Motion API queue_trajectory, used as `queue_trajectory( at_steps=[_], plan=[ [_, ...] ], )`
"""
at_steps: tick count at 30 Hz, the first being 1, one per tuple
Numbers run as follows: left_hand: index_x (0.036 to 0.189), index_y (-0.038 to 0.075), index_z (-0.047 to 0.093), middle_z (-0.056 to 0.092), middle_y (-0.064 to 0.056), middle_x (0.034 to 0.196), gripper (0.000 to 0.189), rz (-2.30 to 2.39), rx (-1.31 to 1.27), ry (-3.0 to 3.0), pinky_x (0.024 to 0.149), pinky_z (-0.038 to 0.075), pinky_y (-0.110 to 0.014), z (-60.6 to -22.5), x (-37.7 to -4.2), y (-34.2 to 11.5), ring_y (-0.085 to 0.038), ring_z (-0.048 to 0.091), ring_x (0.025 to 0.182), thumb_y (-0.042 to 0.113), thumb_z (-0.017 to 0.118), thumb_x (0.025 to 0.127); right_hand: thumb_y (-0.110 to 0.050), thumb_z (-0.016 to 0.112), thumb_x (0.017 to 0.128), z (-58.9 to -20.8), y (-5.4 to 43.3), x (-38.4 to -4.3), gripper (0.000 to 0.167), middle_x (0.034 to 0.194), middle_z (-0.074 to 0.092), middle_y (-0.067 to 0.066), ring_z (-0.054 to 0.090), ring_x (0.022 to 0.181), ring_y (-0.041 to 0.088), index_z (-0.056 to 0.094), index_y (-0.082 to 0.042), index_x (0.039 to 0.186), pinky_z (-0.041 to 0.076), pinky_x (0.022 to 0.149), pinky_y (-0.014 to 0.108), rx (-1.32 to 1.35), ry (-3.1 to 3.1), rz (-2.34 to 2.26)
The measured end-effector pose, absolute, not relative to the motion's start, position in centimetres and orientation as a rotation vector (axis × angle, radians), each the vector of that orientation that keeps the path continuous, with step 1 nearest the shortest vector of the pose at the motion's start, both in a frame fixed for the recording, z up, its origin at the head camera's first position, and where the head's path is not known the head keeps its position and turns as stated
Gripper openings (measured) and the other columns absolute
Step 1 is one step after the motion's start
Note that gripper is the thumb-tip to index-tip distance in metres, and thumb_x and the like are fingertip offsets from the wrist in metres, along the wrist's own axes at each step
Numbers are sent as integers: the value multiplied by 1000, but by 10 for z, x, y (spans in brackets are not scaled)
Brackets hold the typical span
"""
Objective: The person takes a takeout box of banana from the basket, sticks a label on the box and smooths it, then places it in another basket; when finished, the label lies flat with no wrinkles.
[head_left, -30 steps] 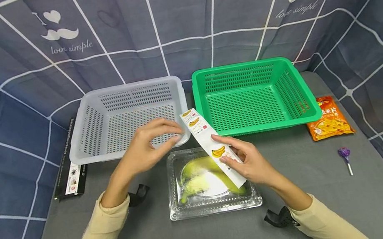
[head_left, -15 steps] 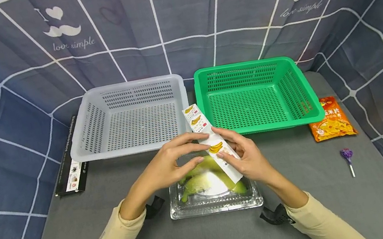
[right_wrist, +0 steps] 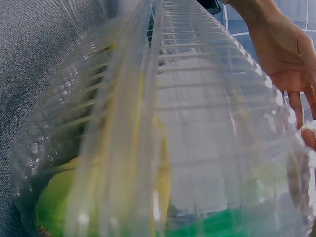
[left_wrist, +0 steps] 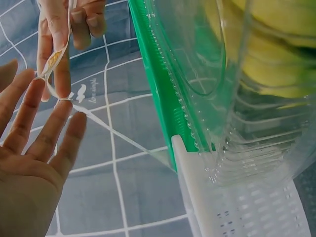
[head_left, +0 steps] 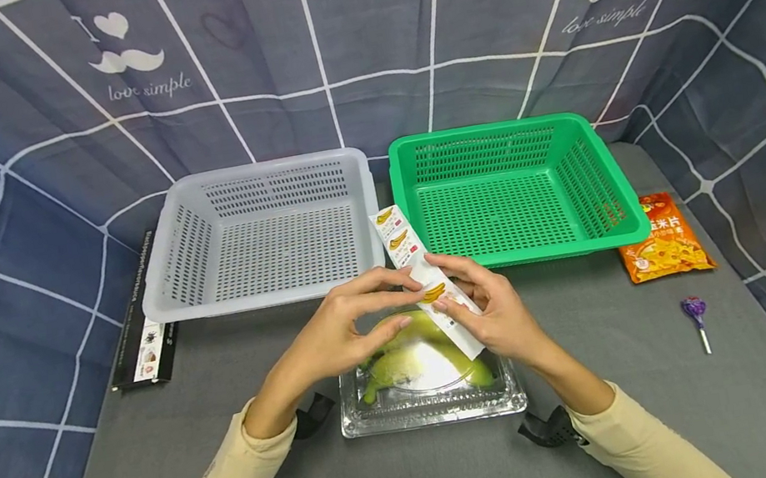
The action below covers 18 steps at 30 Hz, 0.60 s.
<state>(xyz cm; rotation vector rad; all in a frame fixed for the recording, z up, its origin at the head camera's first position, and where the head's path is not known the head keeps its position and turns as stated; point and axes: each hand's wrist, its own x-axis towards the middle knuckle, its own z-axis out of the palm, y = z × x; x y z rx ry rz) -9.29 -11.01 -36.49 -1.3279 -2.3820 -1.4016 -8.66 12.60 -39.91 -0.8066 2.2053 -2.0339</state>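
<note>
Seen on my remote feed, a grey table (head_left: 640, 365) holds a pale plastic basket (head_left: 285, 247), a green plastic basket (head_left: 496, 211), a black carton (head_left: 132, 332) at left, a clear clamshell (head_left: 434, 418) in front, an orange corn-chip bag (head_left: 665, 242) and a purple lollipop (head_left: 695, 312) at right.

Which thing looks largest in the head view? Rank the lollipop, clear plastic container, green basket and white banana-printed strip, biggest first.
Green basket
Clear plastic container, partly covered
White banana-printed strip, raised nearer the camera, so perhaps enlarged
Lollipop
</note>
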Motion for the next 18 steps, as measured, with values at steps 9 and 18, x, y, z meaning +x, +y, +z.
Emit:
queue_trajectory(
  at_steps=[9,18],
  plan=[
    [119,3,70,64,-6,121,31,-1431,-1320,-2376,100,47,-34,-366,-93,-110,-18,58,115,6,71,88,11,63,88,-399,126,-86,57,123,61,27,69,87,13,46,0,142,58,58,35,-808,2208,-1992],
    [121,3,69,63,-6,122,33,-1418,-1314,-2393,101,47,-35,-367,-92,-110,-18,59,116,7,71,88,7,63,90,-399,126,-85,53,126,60,25,68,69,13,50,-1,140,55,51,32,-845,2259,-1938]
  ],
)
